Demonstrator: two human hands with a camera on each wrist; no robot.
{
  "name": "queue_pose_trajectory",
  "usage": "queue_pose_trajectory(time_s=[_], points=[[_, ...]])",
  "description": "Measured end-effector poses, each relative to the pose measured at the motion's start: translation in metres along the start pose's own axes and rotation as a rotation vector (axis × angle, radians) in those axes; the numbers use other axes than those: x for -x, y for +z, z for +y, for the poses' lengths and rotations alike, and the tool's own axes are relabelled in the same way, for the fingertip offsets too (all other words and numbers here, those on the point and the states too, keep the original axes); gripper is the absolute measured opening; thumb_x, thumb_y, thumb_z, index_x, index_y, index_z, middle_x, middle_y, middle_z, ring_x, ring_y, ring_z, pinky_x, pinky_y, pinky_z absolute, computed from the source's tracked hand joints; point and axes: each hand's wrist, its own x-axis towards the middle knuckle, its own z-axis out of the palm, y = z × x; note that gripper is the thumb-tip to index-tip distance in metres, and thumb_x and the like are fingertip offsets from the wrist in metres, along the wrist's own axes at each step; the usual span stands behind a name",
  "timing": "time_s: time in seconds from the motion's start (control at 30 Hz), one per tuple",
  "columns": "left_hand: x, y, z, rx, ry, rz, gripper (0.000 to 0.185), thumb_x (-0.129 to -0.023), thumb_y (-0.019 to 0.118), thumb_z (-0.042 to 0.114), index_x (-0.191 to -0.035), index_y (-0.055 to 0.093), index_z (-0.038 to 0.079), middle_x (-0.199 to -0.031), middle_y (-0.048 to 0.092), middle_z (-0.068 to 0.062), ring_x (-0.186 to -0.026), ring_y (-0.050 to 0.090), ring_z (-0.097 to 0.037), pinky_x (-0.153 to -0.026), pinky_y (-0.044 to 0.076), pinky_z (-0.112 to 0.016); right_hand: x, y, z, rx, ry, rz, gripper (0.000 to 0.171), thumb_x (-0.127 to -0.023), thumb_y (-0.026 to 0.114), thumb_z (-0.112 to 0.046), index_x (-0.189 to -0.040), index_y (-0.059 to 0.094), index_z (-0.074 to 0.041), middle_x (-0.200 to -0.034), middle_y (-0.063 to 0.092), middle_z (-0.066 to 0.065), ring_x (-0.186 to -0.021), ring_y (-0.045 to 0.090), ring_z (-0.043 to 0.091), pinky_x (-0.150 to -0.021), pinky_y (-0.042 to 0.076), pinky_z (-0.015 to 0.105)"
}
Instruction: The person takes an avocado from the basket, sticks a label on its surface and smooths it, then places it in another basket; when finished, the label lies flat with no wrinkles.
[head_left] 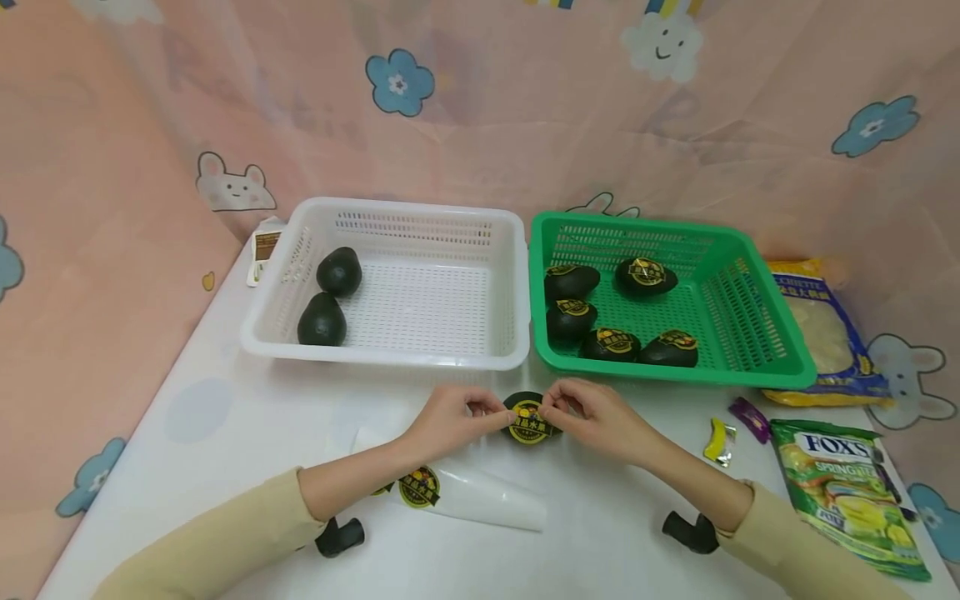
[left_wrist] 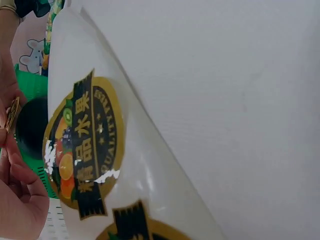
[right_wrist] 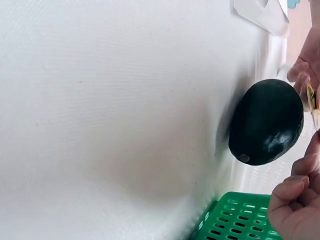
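avocado (right_wrist: 266,122): dark, glossy, lying on the white counter (right_wrist: 110,115)
right hand (right_wrist: 295,205): at the right edge, fingers curled, just beside the avocado
sticker (right_wrist: 310,96): edge-on by the avocado
green basket (right_wrist: 235,220): corner, bottom

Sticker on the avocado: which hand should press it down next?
Probably the right hand: it lies over the sticker and avocado, while the left hand pinches only the sticker's edge.

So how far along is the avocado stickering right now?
Five stickered avocados already sit in the green basket. Both hands, left hand and right hand, pinch a sticker over a sixth avocado on the table. Two bare avocados wait in the white basket.
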Motion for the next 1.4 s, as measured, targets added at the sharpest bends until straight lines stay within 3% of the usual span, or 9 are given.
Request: queue_pose_trajectory(time_s=[0.3,0.5,0.63,0.7,0.8,0.93,1.07,1.23,1.4], points=[[-0.008,0.007,-0.002,-0.072,0.03,0.016,0.015,-0.087,0.073,0.024,-0.074,0.071,0.018,-0.06,0.056,0.011,-0.054,0.048,-0.005,-0.051,0.038,-0.021,-0.002,0.011,0.011,0.17,-0.066,0.195,0.027,-0.085,0.076,-0.035,-0.074,0.055,-0.023,-0.061,0.038,-0.011,-0.058,0.038,0.006,-0.052,0.032,0.023],[-0.009,0.008,-0.004,-0.117,0.095,0.043,0.022,-0.085,0.076,0.027,-0.068,0.065,0.019,-0.058,0.051,0.012,-0.053,0.045,-0.004,-0.05,0.037,-0.021,-0.002,0.014,0.017,0.156,-0.276,0.202,0.019,-0.084,0.078,-0.018,-0.087,0.06,-0.021,-0.065,0.039,-0.013,-0.059,0.038,0.004,-0.052,0.035,0.02],[-0.009,0.011,-0.005,-0.219,0.244,0.055,0.012,-0.086,0.076,0.029,-0.09,0.071,0.019,-0.066,0.052,0.01,-0.058,0.043,-0.004,-0.052,0.036,-0.02,-0.003,0.014,0.02,0.106,-0.32,0.169,0.017,-0.087,0.076,-0.016,-0.1,0.065,-0.02,-0.07,0.042,-0.011,-0.062,0.04,0.005,-0.054,0.035,0.02],[-0.01,0.013,-0.004,-0.295,0.306,0.051,0.024,-0.086,0.076,0.034,-0.105,0.072,0.021,-0.07,0.053,0.007,-0.062,0.043,-0.003,-0.053,0.036,-0.019,-0.004,0.014,0.021,0.081,-0.306,0.159,0.018,-0.087,0.076,-0.017,-0.1,0.065,-0.02,-0.07,0.044,-0.008,-0.062,0.041,0.007,-0.055,0.035,0.02],[-0.01,0.014,-0.004,-0.387,0.339,0.048,0.039,-0.085,0.076,0.04,-0.119,0.07,0.024,-0.072,0.054,0.004,-0.062,0.041,-0.003,-0.051,0.033,-0.018,-0.004,0.013,0.024,0.061,-0.298,0.139,0.021,-0.085,0.077,-0.018,-0.101,0.064,-0.02,-0.071,0.046,-0.004,-0.062,0.043,0.012,-0.055,0.036,0.02],[-0.01,0.014,-0.005,-0.436,0.364,0.07,0.039,-0.084,0.076,0.04,-0.119,0.071,0.024,-0.073,0.055,0.002,-0.065,0.04,-0.004,-0.049,0.032,-0.017,-0.004,0.012,0.027,0.059,-0.298,0.124,0.025,-0.084,0.078,-0.018,-0.103,0.063,-0.018,-0.073,0.049,0.0,-0.062,0.045,0.017,-0.056,0.036,0.02],[-0.012,0.016,-0.007,-0.443,0.431,0.085,0.041,-0.082,0.078,0.04,-0.118,0.07,0.022,-0.088,0.057,0.002,-0.078,0.047,-0.008,-0.057,0.041,-0.02,0.0,0.01,0.026,-0.015,-0.197,0.122,0.021,-0.087,0.076,-0.023,-0.104,0.064,-0.018,-0.073,0.049,0.0,-0.063,0.046,0.017,-0.055,0.038,0.022],[-0.017,0.022,-0.01,-0.465,0.442,-0.023,0.066,-0.077,0.08,0.049,-0.133,0.058,0.022,-0.131,0.052,-0.005,-0.119,0.048,-0.02,-0.092,0.046,-0.033,0.009,0.003,0.027,-0.222,0.081,0.123,0.021,-0.093,0.068,-0.029,-0.106,0.067,-0.013,-0.083,0.059,0.003,-0.065,0.049,0.013,-0.055,0.042,0.025],[-0.021,0.024,-0.006,-0.468,0.485,-0.121,0.063,-0.077,0.083,0.032,-0.133,0.057,0.019,-0.13,0.055,-0.002,-0.116,0.053,-0.018,-0.094,0.046,-0.029,0.013,-0.005,0.023,-0.525,0.312,0.143,0.04,-0.097,0.062,-0.034,-0.112,0.063,0.003,-0.08,0.06,0.008,-0.056,0.041,0.011,-0.048,0.036,0.023]])
